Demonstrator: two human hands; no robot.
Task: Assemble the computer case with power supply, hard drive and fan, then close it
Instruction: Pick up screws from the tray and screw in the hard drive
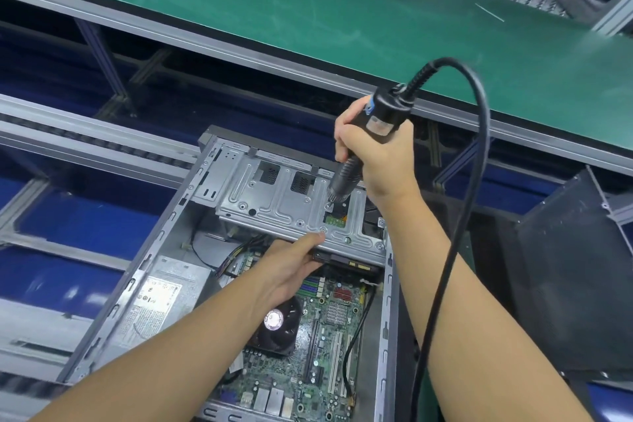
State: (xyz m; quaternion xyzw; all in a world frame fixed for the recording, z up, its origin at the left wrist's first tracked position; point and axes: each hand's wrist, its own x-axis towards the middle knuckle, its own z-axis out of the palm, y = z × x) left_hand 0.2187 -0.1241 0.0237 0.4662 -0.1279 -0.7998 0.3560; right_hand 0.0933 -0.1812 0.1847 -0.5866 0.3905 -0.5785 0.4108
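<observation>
Computer case [150, 250] lies open, lower centre of frame. Right hand [373, 154] is clenched round the electric screwdriver [383, 113], bit down on the drive cage [274, 195], centre. Left hand [291, 267] clasps the cage's near edge, thumb on top, fingers under by the hard drive [346, 264]. Power supply [161, 298] sits lower left in the case, fan [279, 322] beside it.

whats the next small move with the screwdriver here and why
Probably drive the screw home: the right hand holds the electric screwdriver with its bit on that screw in the drive cage, while the left hand steadies the hard drive beneath.
</observation>
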